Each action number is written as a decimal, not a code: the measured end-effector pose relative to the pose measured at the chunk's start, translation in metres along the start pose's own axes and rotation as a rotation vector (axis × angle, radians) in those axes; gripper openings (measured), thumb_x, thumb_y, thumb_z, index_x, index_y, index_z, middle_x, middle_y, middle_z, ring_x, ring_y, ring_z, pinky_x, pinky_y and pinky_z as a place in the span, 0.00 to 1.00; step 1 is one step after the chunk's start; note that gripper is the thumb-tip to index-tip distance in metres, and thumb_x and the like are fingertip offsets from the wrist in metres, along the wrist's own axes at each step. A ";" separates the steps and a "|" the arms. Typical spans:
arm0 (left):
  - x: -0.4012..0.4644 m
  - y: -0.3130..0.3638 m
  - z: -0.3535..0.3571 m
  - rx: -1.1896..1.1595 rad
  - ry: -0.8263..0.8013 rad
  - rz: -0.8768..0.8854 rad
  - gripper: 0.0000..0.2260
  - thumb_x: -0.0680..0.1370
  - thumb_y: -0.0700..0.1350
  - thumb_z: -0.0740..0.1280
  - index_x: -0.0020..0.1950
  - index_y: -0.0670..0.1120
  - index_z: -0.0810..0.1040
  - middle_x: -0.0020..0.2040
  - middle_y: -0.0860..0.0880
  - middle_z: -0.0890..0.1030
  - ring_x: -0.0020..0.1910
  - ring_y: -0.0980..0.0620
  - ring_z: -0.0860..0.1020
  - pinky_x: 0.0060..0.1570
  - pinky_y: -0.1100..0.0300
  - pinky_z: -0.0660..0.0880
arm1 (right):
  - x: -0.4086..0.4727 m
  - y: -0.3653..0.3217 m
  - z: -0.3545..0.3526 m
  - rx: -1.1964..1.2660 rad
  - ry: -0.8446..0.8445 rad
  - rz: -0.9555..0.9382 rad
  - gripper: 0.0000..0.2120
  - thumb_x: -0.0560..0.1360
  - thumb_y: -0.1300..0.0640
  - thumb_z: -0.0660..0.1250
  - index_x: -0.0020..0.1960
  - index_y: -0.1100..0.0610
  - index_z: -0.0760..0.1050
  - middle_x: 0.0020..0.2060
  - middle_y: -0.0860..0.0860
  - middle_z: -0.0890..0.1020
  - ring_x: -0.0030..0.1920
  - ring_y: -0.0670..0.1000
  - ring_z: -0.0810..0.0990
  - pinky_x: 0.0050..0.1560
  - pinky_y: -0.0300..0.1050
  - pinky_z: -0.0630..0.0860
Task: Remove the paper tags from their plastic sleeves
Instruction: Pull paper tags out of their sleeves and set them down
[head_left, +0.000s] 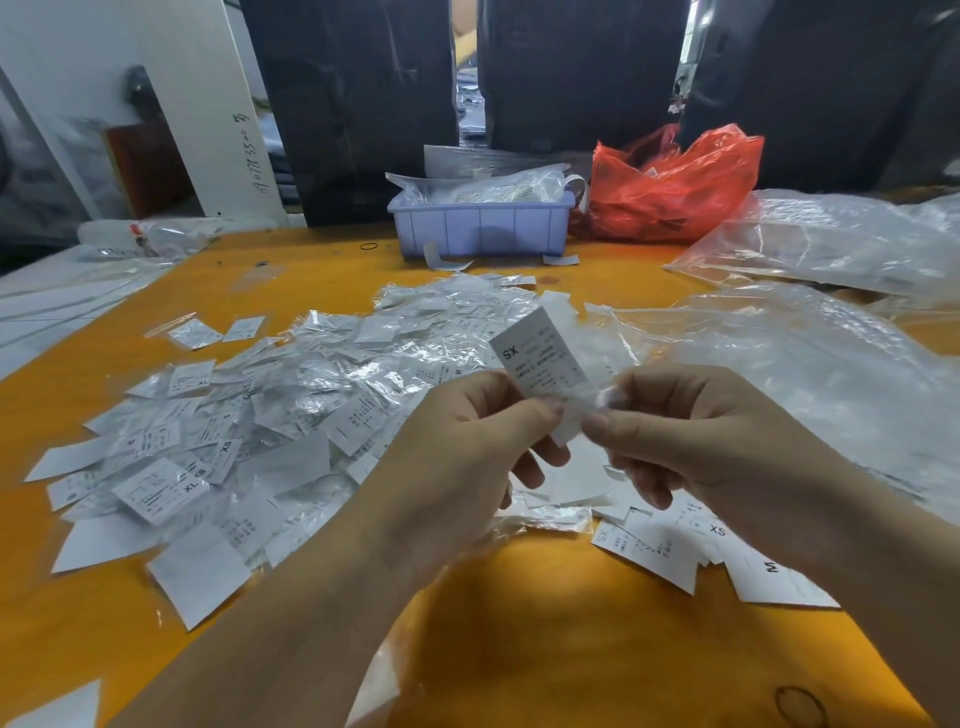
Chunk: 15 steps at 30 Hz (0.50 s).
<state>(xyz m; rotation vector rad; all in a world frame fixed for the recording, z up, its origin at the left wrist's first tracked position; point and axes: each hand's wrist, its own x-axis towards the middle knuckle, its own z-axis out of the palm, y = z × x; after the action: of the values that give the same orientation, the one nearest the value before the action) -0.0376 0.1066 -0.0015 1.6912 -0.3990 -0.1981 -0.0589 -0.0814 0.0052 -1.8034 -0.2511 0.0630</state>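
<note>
A person stands at an orange table (519, 623), both hands raised above its near middle. The left hand (457, 441) pinches the lower edge of a white paper tag (540, 358) between thumb and curled fingers; the tag stands upright, printed "XS". The right hand (691, 436), touching the tag's right side, pinches a wisp of clear sleeve (605, 400) there. How far the tag is out of the sleeve is hard to tell.

The tag looks light and fairly stiff, easy to crease; the sleeve looks thin, limp and slippery. A firm pinch on the tag's bare edge, with the film held at its open end, seems best.

Left of the hands lies a heap of tags (218, 441). Beyond it, at the table's far edge, sit a lilac bin (480, 231) and a red bag (670, 187).
</note>
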 end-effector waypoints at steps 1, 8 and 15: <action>0.001 0.000 -0.002 0.010 0.030 -0.007 0.06 0.75 0.49 0.67 0.48 0.51 0.82 0.35 0.51 0.83 0.32 0.57 0.77 0.31 0.63 0.71 | 0.000 0.000 -0.002 -0.085 -0.003 0.019 0.11 0.68 0.48 0.75 0.43 0.55 0.82 0.29 0.49 0.78 0.28 0.46 0.75 0.30 0.40 0.72; 0.012 -0.007 -0.023 0.223 0.265 -0.172 0.01 0.76 0.45 0.69 0.45 0.51 0.80 0.28 0.56 0.79 0.26 0.58 0.72 0.29 0.62 0.68 | -0.003 0.005 -0.015 -0.754 0.097 0.048 0.08 0.74 0.53 0.71 0.53 0.46 0.78 0.40 0.42 0.78 0.39 0.43 0.77 0.36 0.36 0.72; 0.010 -0.006 -0.022 0.554 0.396 -0.155 0.11 0.73 0.53 0.72 0.35 0.49 0.76 0.26 0.55 0.75 0.23 0.59 0.72 0.23 0.64 0.66 | -0.002 0.013 -0.012 -0.924 0.058 -0.010 0.14 0.75 0.49 0.70 0.60 0.45 0.75 0.44 0.37 0.72 0.45 0.38 0.71 0.40 0.33 0.67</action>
<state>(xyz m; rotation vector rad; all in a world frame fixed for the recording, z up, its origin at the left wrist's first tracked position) -0.0198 0.1237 -0.0024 2.2504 -0.0187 0.1522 -0.0569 -0.0959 -0.0042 -2.7157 -0.2690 -0.1367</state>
